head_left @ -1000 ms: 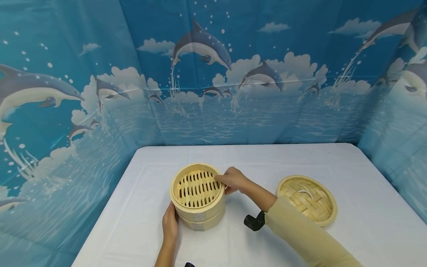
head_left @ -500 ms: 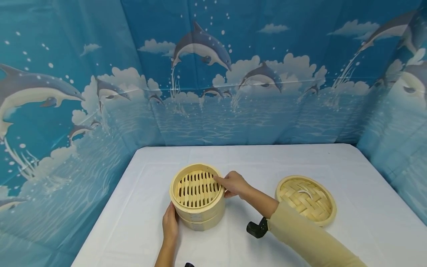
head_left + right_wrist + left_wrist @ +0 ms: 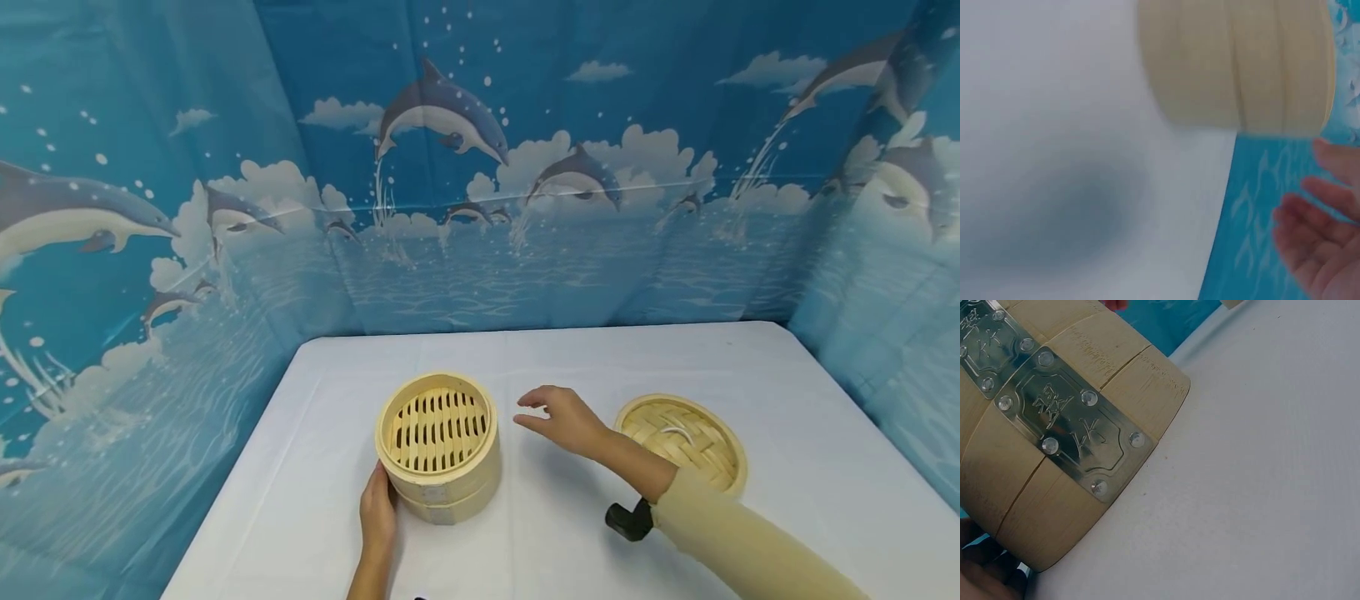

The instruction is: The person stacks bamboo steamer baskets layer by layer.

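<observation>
A two-tier bamboo steamer [image 3: 461,492] stands upright on the left half of the table, with no lid on it and its slatted floor [image 3: 438,429] showing. Riveted metal plates [image 3: 1079,425] join the bands of both tiers in the left wrist view. My left hand [image 3: 377,508] rests against the steamer's left side, its fingers [image 3: 988,565] partly hidden by the wall. To the right of the steamer, my right hand [image 3: 562,421] is in the air with thumb and fingers spread apart, holding nothing. The right wrist view is blurred.
A woven bamboo lid [image 3: 682,433] with a small loop handle lies at the right, partly behind the right forearm. A black wrist device [image 3: 628,521] hangs below that forearm. Behind the white table [image 3: 555,533] hangs a blue dolphin curtain [image 3: 480,250].
My right hand has let go of the steamer's right rim and moved away to the right, its fingers spreading. My left hand stays at the steamer. The head view has shifted slightly.
</observation>
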Tool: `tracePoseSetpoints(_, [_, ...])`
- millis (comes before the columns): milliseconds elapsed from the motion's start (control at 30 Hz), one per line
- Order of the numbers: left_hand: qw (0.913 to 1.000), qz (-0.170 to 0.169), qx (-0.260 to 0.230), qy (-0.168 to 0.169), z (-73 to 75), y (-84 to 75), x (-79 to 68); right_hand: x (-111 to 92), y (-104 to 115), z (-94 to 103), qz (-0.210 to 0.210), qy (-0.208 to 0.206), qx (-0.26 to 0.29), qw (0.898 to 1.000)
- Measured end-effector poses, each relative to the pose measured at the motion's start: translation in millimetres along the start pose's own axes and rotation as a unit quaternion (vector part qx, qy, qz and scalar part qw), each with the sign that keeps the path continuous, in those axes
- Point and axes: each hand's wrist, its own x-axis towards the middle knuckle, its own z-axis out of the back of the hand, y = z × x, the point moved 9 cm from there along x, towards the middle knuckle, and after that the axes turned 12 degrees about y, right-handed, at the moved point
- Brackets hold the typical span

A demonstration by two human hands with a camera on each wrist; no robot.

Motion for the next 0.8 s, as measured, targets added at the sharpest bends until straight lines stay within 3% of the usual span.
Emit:
tracePoseSetpoints(100, [1.0000, 0.006, 0.001, -0.001, -0.2, 1.7, -0.5, -20, -16, 17.6, 0.048, -0.005, -0.049, 0.998])
tracePoseSetpoints(167, [0.9999, 0.010, 0.002, 0.000, -0.4, 2.9, -0.4, -35, -32, 28.5, 0.057, 0.001, -0.080, 0.995])
tracePoseSetpoints(367, [0.9998, 0.018, 0.004, -0.003, 1.1, 4.2, 0.1, -76, -86, 49.7, 0.011, 0.050, -0.146, 0.988])
tracePoseSetpoints(567, [0.9996, 0.025, 0.014, -0.008, 2.7, 6.1, 0.0, -104, -116, 59.8, -0.018, 0.061, -0.177, 0.982])
tracePoseSetpoints(667, [0.9997, 0.022, 0.008, -0.011, 3.0, 6.1, -0.7, -111, -122, 62.3, -0.014, 0.041, -0.178, 0.983])
tracePoseSetpoints(800, [0.9999, 0.014, 0.001, -0.002, -0.9, 4.4, 0.2, -117, -128, 68.6, 0.002, -0.016, -0.189, 0.982])
